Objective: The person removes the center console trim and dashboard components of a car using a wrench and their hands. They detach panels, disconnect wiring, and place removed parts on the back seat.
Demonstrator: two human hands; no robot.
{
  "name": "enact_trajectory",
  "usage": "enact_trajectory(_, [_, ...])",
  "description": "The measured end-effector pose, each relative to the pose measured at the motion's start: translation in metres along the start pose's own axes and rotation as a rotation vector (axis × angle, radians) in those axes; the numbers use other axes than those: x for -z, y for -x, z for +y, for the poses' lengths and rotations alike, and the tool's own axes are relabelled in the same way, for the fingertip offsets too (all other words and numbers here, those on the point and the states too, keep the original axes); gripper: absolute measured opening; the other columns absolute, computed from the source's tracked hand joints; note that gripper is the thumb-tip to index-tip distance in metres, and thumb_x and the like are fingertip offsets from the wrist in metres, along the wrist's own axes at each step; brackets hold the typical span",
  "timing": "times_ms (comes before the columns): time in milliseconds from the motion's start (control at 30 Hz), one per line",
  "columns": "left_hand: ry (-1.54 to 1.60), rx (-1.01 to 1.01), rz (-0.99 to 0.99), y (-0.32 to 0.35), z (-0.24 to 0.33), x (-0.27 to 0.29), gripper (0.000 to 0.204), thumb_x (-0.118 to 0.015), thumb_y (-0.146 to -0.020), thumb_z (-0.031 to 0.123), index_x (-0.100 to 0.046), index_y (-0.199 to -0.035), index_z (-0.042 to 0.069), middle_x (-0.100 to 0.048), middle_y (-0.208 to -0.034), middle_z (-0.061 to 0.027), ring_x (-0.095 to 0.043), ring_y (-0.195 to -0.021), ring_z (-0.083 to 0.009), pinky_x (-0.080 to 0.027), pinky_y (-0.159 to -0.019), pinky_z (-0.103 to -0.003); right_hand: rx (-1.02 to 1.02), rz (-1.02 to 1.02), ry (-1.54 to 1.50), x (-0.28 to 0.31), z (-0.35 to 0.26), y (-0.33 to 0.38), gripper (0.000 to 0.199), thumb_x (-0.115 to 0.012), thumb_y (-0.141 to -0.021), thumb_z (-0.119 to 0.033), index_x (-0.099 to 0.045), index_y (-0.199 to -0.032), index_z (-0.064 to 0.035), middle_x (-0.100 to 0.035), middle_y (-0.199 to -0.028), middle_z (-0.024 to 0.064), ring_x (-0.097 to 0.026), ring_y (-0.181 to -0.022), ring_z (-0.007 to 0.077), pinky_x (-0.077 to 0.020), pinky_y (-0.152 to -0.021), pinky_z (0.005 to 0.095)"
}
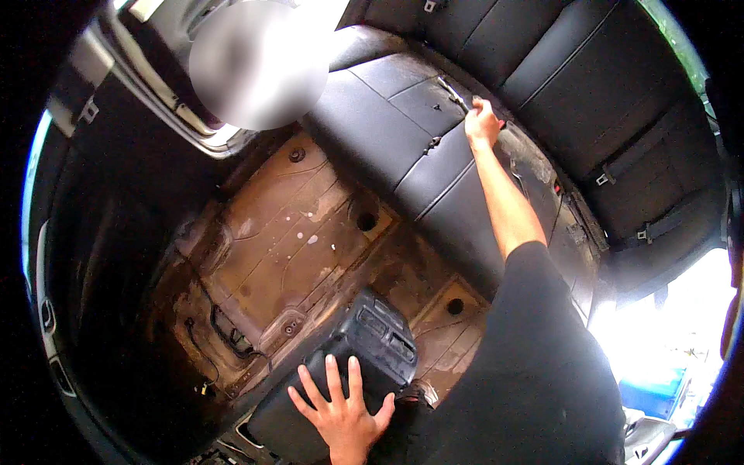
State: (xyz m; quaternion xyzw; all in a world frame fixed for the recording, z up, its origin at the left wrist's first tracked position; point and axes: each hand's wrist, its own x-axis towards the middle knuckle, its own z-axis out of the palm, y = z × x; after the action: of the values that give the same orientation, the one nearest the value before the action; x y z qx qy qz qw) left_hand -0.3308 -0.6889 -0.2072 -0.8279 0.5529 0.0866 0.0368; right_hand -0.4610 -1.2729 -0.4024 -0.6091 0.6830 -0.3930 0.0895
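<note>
My left hand [342,411] lies flat on the black centre console [291,415], its fingers spread and nothing in it. Stretched out to the far right, my right hand [482,122] is closed around a slim metal tool [453,91]. A bit of red shows beside the fist; the tool's exact kind is unclear. Its pale shaft points to the upper left over the black rear seat cushion [364,108], near the base of the backrest [535,54]. Small dark pieces [432,145] lie on the cushion, too small to name.
Bare brown metal floor [271,209] with round holes and loose wiring [198,349] stretches between seat and console. An open door frame [194,132] stands at upper left, partly behind a blurred patch. Seat-belt buckles [603,178] sit on the backrest. Dirt marks the cushion's rear edge.
</note>
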Motion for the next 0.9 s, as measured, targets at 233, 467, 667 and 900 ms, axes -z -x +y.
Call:
enact_trajectory(233, [-0.012, 0.012, -0.021, -0.004, 0.007, -0.004, 0.082, -0.065, -0.074, 0.067, -0.056, -0.135, 0.013, -0.047, -0.146, -0.0156, -0.032, -0.138, -0.0532, -0.018, -0.111, -0.07, 0.129, -0.131, -0.021, -0.01, -0.001, 0.008, 0.022, -0.057, -0.08, -0.026, -0.076, -0.089, -0.0182, -0.074, -0.089, 0.0122, -0.071, -0.087, 0.0345, -0.0551, -0.079, 0.043])
enact_trajectory(467, [0.155, 0.015, 0.026, -0.015, 0.007, 0.002, 0.078, -0.068, -0.074, 0.066, -0.059, -0.132, 0.014, -0.048, -0.144, -0.0132, -0.032, -0.14, -0.0477, -0.018, -0.112, -0.069, 0.425, -0.474, -0.212, 0.007, 0.001, -0.004, 0.025, -0.053, -0.083, -0.017, -0.076, -0.092, -0.0125, -0.075, -0.085, 0.0084, -0.072, -0.082, 0.024, -0.0548, -0.077, 0.0349])
enact_trajectory(667, [0.345, 0.087, 0.14, 0.019, -0.021, -0.013, 0.076, -0.069, -0.076, 0.058, -0.056, -0.136, 0.015, -0.047, -0.145, -0.0125, -0.025, -0.145, -0.0424, -0.012, -0.114, -0.066, 0.504, -0.938, -0.354, 0.042, -0.072, 0.097, 0.044, -0.053, -0.082, -0.011, -0.07, -0.122, -0.0059, -0.069, -0.125, 0.0089, -0.062, -0.119, 0.0205, -0.0425, -0.106, 0.0319])
enact_trajectory(900, [0.563, -0.127, 0.547, 0.031, 0.011, -0.058, 0.055, -0.069, -0.069, 0.03, -0.067, -0.111, -0.005, -0.057, -0.131, -0.0234, -0.035, -0.141, -0.0435, -0.013, -0.12, -0.061, 0.937, -0.719, 0.234, 0.069, 0.131, -0.061, 0.042, -0.046, -0.101, -0.027, -0.058, -0.129, 0.0023, -0.06, -0.128, 0.0212, -0.055, -0.122, 0.0372, -0.0384, -0.108, 0.0435])
